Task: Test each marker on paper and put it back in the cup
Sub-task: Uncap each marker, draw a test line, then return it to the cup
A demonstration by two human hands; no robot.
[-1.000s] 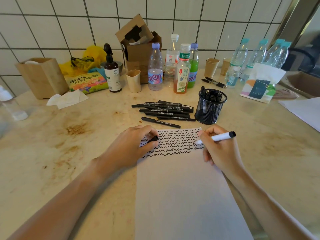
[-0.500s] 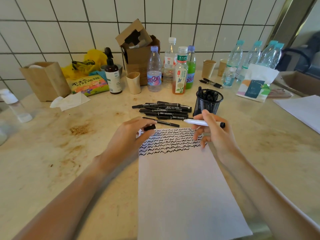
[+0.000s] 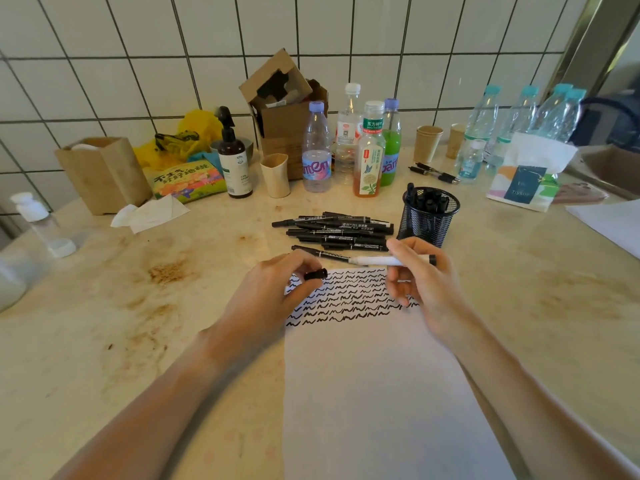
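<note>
1. Lying nearly level above the top edge of the paper (image 3: 377,393), the white marker (image 3: 388,260) runs left to right across the view, its uncapped tip pointing left and its black rear end pointing right.
2. The right hand (image 3: 427,289) grips the marker around the right half of its barrel, fingers curled over it from behind and the thumb beneath.
3. The left hand (image 3: 273,296) pinches a small black cap (image 3: 316,274) between thumb and forefinger; the cap's long axis also runs left to right, and its right end faces the marker's tip, with a clear gap between the two.
4. The sheet lies lengthwise away from the person on the stained marble table (image 3: 138,306). Rows of black squiggles (image 3: 349,296) fill its far end, and the rest is blank.
5. Just beyond the paper lies a pile of black markers (image 3: 337,232), all lying roughly left to right. One of them (image 3: 318,252) lies apart from the pile, nearest the sheet, with its right end passing behind the white marker's tip.
6. The black mesh cup (image 3: 427,220) stands upright to the right of the pile, just beyond the right hand, with several black markers standing in it, ends up.
7. Bottles, paper cups and a cardboard box stand farther back along the tiled wall.
</note>
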